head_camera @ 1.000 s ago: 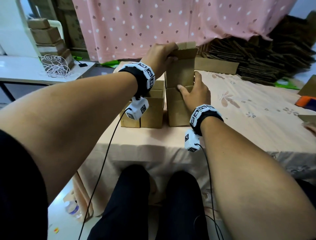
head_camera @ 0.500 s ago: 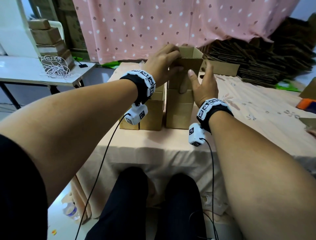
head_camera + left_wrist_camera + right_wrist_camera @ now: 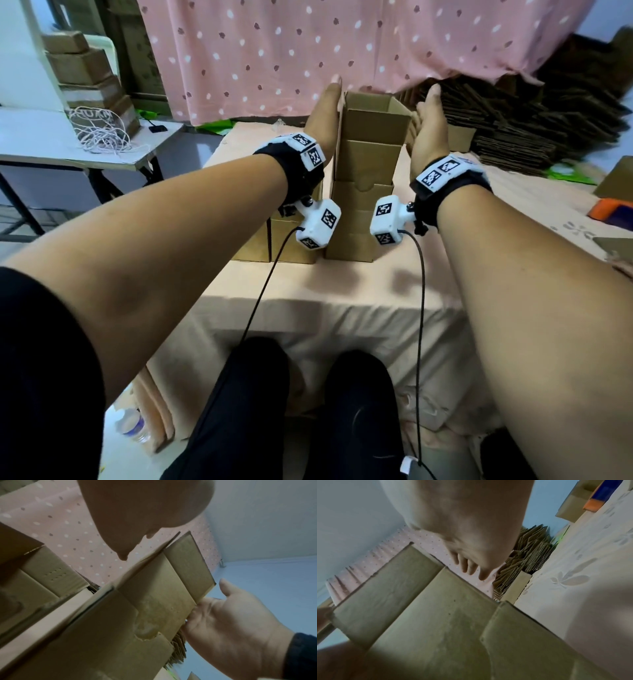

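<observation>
1. The left hand (image 3: 323,116) was flat, with its fingers straight and together. It lay along the left side of the open cardboard box (image 3: 371,140), and no finger curled round the box.
2. The right hand (image 3: 428,133) was flat too, with straight fingers, set against the right side of the open cardboard box. In the left wrist view its fingers met that wall.
3. The open cardboard box stood upright between the two palms with its mouth up. It sat on top of a stack of further boxes (image 3: 359,219).
4. Left of the open cardboard box and lower down, low boxes (image 3: 291,245) stood beside the stack on the peach tablecloth (image 3: 342,284).
5. Behind the open cardboard box hung a pink dotted curtain (image 3: 308,51).
6. To the right of the box and behind it lay a heap of flattened cardboard (image 3: 548,113).
</observation>
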Action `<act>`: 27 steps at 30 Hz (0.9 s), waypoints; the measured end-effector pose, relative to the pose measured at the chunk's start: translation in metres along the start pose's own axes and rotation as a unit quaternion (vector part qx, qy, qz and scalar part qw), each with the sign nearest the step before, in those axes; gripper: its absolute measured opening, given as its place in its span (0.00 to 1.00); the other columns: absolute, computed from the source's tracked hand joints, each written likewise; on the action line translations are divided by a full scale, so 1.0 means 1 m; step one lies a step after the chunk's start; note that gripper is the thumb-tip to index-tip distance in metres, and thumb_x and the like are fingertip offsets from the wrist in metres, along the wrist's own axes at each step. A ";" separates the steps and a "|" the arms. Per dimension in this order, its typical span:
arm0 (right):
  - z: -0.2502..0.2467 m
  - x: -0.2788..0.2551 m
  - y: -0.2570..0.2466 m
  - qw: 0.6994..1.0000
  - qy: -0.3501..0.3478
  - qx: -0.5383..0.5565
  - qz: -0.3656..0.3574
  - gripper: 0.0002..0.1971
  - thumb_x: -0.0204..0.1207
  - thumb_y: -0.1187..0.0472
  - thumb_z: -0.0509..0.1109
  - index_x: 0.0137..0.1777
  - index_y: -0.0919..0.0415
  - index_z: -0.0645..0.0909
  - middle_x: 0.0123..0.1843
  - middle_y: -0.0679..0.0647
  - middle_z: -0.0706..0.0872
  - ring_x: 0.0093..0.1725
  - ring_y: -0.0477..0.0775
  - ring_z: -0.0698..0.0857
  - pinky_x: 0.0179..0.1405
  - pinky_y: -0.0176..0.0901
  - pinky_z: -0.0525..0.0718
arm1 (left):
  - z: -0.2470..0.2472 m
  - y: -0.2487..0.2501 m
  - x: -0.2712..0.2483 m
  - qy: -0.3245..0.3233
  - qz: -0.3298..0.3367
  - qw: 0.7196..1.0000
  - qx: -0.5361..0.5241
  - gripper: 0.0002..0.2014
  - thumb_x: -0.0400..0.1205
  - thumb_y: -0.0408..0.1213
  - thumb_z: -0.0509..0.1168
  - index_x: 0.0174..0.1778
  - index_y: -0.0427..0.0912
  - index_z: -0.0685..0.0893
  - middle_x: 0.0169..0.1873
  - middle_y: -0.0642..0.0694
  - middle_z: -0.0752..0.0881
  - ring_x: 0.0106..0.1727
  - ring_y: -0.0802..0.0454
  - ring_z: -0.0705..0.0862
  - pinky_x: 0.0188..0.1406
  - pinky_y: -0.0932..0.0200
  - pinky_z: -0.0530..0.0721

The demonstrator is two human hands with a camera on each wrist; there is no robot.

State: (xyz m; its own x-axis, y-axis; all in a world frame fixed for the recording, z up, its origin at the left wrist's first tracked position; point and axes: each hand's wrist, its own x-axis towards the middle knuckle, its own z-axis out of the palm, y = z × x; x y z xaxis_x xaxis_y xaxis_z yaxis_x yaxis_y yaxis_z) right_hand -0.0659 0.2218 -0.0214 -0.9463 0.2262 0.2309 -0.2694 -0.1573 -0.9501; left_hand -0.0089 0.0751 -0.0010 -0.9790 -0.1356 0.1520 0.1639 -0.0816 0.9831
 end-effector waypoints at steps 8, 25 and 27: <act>0.003 0.112 0.057 0.996 -0.053 -0.003 0.070 0.55 0.29 0.20 0.76 0.61 0.46 0.79 0.72 0.50 0.77 0.79 0.61 0.73 0.78 0.64 0.69 | 0.004 -0.002 0.019 0.019 -0.046 0.998 -0.027 0.23 0.92 0.47 0.49 0.34 0.46 0.79 0.11 0.55 0.81 0.19 0.59 0.83 0.22 0.67 0.79; 0.018 0.044 0.044 0.999 -0.005 -0.012 0.039 0.25 0.64 0.44 0.65 0.58 0.57 0.86 0.62 0.59 0.85 0.68 0.65 0.80 0.74 0.62 0.72 | 0.010 -0.043 0.052 -0.026 -0.011 0.998 -0.054 0.13 0.92 0.40 0.48 0.50 0.45 0.78 0.36 0.45 0.81 0.34 0.52 0.80 0.28 0.66 0.82; 0.014 0.054 0.054 0.998 -0.007 -0.010 0.054 0.39 0.56 0.39 0.67 0.68 0.59 0.83 0.71 0.62 0.83 0.74 0.67 0.77 0.76 0.67 0.71 | 0.010 -0.046 0.055 -0.029 -0.003 0.998 -0.056 0.14 0.92 0.40 0.48 0.49 0.46 0.78 0.37 0.45 0.81 0.35 0.52 0.81 0.24 0.70 0.81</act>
State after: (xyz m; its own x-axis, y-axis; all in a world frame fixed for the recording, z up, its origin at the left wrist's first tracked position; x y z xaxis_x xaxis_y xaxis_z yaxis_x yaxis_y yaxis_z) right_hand -0.1346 0.2121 -0.0576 -0.9719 0.1963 0.1298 -0.1624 -0.1604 -0.9736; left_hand -0.0714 0.0809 -0.0372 -0.9848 -0.0777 0.1554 0.1678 -0.1922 0.9669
